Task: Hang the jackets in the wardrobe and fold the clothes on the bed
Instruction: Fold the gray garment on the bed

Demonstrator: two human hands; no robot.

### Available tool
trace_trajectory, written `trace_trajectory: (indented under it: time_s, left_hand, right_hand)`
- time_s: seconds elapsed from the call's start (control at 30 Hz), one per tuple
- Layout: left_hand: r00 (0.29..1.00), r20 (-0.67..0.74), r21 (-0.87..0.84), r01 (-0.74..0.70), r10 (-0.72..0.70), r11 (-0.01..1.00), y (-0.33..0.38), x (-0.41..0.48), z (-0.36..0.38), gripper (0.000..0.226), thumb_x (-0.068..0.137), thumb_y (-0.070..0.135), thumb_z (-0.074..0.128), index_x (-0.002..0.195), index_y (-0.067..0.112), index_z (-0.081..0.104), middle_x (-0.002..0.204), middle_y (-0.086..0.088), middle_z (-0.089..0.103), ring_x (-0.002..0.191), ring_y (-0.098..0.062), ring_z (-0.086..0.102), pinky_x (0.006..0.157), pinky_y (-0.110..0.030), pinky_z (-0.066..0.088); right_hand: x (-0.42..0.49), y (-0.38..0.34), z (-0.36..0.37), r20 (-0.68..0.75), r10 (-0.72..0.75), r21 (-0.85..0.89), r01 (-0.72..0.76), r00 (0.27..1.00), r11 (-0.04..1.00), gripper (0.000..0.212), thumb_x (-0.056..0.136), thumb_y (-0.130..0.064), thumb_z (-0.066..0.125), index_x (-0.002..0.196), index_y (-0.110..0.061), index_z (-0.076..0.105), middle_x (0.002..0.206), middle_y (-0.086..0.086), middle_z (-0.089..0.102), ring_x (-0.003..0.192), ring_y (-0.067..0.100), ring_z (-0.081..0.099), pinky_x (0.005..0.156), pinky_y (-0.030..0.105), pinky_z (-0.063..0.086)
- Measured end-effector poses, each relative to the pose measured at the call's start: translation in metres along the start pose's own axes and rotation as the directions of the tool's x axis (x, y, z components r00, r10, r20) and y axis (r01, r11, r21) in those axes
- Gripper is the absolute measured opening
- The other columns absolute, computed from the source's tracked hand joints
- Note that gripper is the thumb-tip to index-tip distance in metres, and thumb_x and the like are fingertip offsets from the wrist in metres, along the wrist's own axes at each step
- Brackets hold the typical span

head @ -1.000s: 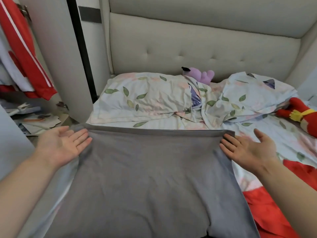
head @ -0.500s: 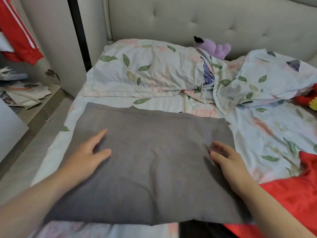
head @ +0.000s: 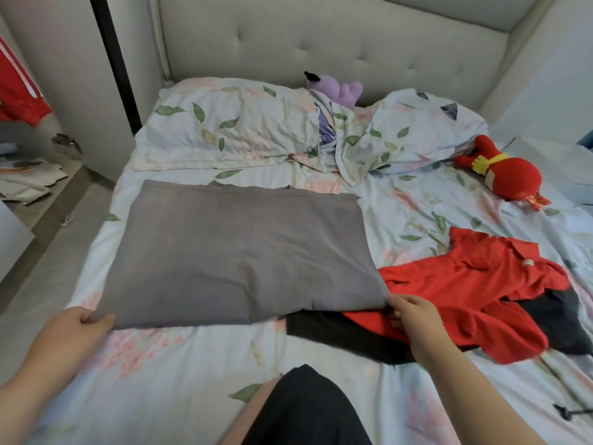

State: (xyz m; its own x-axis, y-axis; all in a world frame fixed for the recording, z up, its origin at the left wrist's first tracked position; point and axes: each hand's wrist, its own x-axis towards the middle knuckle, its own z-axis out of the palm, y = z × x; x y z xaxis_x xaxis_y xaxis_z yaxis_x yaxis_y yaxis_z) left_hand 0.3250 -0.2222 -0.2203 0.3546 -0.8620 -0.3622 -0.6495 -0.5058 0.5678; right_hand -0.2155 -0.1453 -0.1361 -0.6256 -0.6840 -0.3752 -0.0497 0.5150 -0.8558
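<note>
Item: grey garment [head: 244, 252], part folded, flat on the bed [head: 192, 364].
We hold its two near corners, left hand [head: 77, 329] and right hand [head: 414, 319] each curled round one, likely to turn the next fold evenly; red garment [head: 465, 290] and black garment [head: 346, 335] lie unfolded beside it; the wardrobe [head: 73, 91] at left holds a red jacket [head: 16, 91].

The left hand [head: 72, 330] and the right hand [head: 414, 319] are bare, also both forearms, and a black garment [head: 305, 409] covers the leg.
</note>
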Motion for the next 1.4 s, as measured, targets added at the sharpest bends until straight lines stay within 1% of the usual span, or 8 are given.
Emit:
trace_trajectory:
  time_s: [0.23,0.43,0.6,0.77,1.03,1.23,1.33,1.4]
  left_hand:
    - [0.962,0.272,-0.649,0.182,0.001,0.739,0.028,-0.039,-0.019,0.009,0.097,0.01,0.058,0.098,0.019,0.058,0.071,-0.011,0.069,0.044,-0.012,0.063,0.037,-0.018,0.047]
    - [0.934,0.35,-0.69,0.21,0.065,0.693,0.032,-0.046,-0.029,0.015,0.097,0.01,0.058,0.1,0.023,0.064,0.079,-0.007,0.071,0.06,-0.019,0.071,0.048,-0.024,0.054]
    - [0.925,0.378,-0.669,0.241,0.043,0.703,0.03,-0.045,-0.027,0.006,0.1,0.016,0.056,0.099,0.01,0.058,0.078,-0.015,0.064,0.054,-0.024,0.068,0.046,-0.031,0.057]
    - [0.964,0.243,-0.713,0.252,-0.106,0.654,0.03,-0.04,-0.025,0.007,0.097,0.007,0.06,0.097,0.001,0.055,0.075,-0.024,0.066,0.047,-0.021,0.068,0.042,-0.029,0.056]
    - [0.945,0.245,-0.777,0.324,-0.215,0.539,0.035,-0.041,-0.027,0.01,0.094,-0.005,0.056,0.093,0.005,0.054,0.053,-0.012,0.064,0.036,-0.013,0.061,0.035,-0.023,0.051]
    - [0.992,0.123,-0.815,0.116,-0.026,0.568,0.051,-0.043,-0.06,0.028,0.1,-0.002,0.043,0.096,0.019,0.063,0.048,-0.005,0.06,0.036,-0.011,0.056,0.038,-0.018,0.049]
    - [0.983,0.159,-0.868,0.095,0.091,0.488,0.069,-0.045,-0.082,0.031,0.097,-0.009,0.038,0.101,0.009,0.063,0.079,-0.013,0.074,0.071,-0.018,0.073,0.067,-0.027,0.062]
    - [0.98,0.056,-0.775,-0.078,0.19,0.627,0.083,-0.051,-0.093,0.036,0.09,-0.018,0.047,0.104,0.011,0.065,0.094,-0.01,0.072,0.087,-0.013,0.07,0.079,-0.023,0.059]
  right_hand:
    - [-0.018,-0.002,-0.001,0.194,0.096,0.325,-0.156,0.976,0.933,0.017,0.096,-0.006,0.059,0.1,-0.019,0.068,0.075,0.003,0.069,0.061,0.016,0.059,0.058,0.028,0.05]
    - [-0.021,-0.016,0.006,0.334,0.239,0.169,-0.307,0.912,0.937,0.005,0.097,-0.015,0.059,0.101,-0.018,0.061,0.067,0.003,0.054,0.059,0.017,0.052,0.059,0.03,0.051]
    - [-0.02,-0.012,0.011,0.219,0.098,-0.047,-0.09,0.971,0.995,0.012,0.097,-0.02,0.061,0.107,-0.017,0.067,0.081,0.007,0.063,0.061,0.018,0.059,0.057,0.029,0.056]
    - [-0.008,-0.007,-0.005,-0.013,0.216,0.226,-0.208,0.976,0.952,0.012,0.094,-0.01,0.068,0.094,0.0,0.062,0.08,0.014,0.062,0.065,0.023,0.061,0.047,0.025,0.056]
    - [-0.008,-0.004,-0.001,0.04,0.362,0.364,-0.351,0.931,0.863,0.009,0.095,0.0,0.059,0.086,0.001,0.056,0.073,0.012,0.054,0.062,0.019,0.053,0.04,0.021,0.052]
    - [-0.007,-0.031,-0.017,0.137,0.128,0.327,-0.167,0.982,0.93,0.03,0.094,0.007,0.037,0.099,-0.012,0.059,0.063,0.008,0.062,0.049,0.015,0.058,0.05,0.026,0.051]
    - [-0.01,-0.05,-0.025,0.21,-0.049,0.257,-0.007,0.976,0.966,0.037,0.094,0.008,0.041,0.108,-0.013,0.068,0.087,-0.002,0.075,0.083,0.009,0.069,0.076,0.028,0.051]
    - [-0.016,-0.069,-0.029,0.178,-0.216,0.089,0.202,0.96,0.975,0.038,0.089,0.014,0.051,0.11,-0.011,0.07,0.085,-0.008,0.073,0.078,-0.002,0.065,0.068,0.016,0.05]
